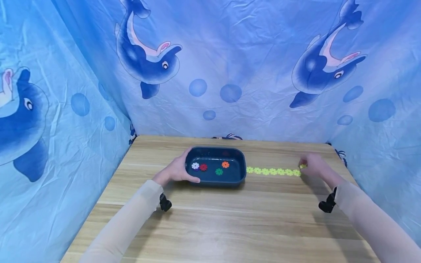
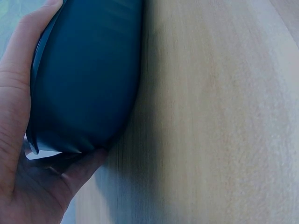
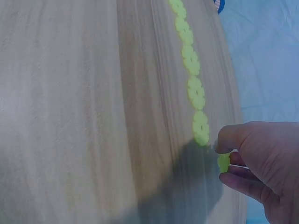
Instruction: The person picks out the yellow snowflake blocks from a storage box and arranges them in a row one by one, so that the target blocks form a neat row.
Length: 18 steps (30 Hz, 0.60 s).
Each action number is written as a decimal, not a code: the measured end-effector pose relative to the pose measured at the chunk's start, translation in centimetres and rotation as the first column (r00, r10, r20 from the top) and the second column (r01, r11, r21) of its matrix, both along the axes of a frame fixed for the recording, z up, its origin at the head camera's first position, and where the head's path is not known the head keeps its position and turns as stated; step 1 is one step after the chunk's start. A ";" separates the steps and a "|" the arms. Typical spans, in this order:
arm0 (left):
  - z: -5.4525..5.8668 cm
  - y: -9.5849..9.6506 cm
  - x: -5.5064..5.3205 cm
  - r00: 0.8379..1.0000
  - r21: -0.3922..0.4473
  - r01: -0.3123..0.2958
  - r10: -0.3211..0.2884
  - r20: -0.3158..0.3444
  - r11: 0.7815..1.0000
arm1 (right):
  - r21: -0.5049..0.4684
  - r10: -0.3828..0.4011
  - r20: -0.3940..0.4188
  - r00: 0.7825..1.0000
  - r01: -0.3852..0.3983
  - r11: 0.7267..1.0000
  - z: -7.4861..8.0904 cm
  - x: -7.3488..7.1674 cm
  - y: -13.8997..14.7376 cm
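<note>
A dark blue rectangular tub (image 1: 217, 183) stands on the table, and my left hand (image 1: 179, 168) grips its left end, thumb along the near rim. Inside lie several flower-shaped plastic discs: a white disc (image 1: 195, 166), a red disc (image 1: 203, 167), a green disc (image 1: 219, 171) and an orange disc (image 1: 225, 164). From the tub's right side a row of yellow-green flower discs (image 1: 273, 171) runs rightward, edge to edge. Beyond the row's right end, my right hand (image 1: 315, 166) pinches another yellow-green flower disc (image 3: 224, 163) between thumb and fingers, close to the last one.
The wooden table (image 1: 223, 226) has a blue dolphin-print curtain (image 1: 256, 120) behind it and at both sides. Black wrist cameras sit on both wrists, such as the right wrist camera (image 1: 327, 205). The right hand casts a shadow over the table.
</note>
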<state>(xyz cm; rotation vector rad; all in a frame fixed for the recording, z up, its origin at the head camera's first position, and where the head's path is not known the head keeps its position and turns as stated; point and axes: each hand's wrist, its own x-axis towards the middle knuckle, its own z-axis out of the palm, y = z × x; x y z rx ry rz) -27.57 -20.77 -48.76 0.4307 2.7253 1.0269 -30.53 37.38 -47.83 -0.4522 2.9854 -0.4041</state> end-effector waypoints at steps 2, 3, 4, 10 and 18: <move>-0.1 -0.1 -0.1 1.000 -0.008 0.001 -0.001 -0.005 1.000 | -0.003 -0.014 0.019 1.000 0.014 1.000 -0.1 0.1 0.2; -0.1 -0.1 -0.1 1.000 -0.013 0.002 -0.002 -0.008 1.000 | 0.000 -0.022 0.028 0.999 0.022 1.000 -0.1 0.2 0.3; -0.1 -0.2 -0.1 1.000 -0.014 0.002 -0.002 -0.010 1.000 | 0.000 -0.024 0.037 0.999 0.024 1.000 -0.1 0.3 0.3; -0.2 -0.3 -0.1 1.000 -0.014 0.003 -0.003 -0.009 1.000 | 0.010 -0.017 0.047 0.999 0.016 1.000 -0.7 0.4 0.4; -0.3 -0.4 0.0 1.000 -0.013 0.000 0.000 -0.009 1.000 | 0.004 -0.044 0.019 0.999 0.044 0.999 -1.6 0.8 0.1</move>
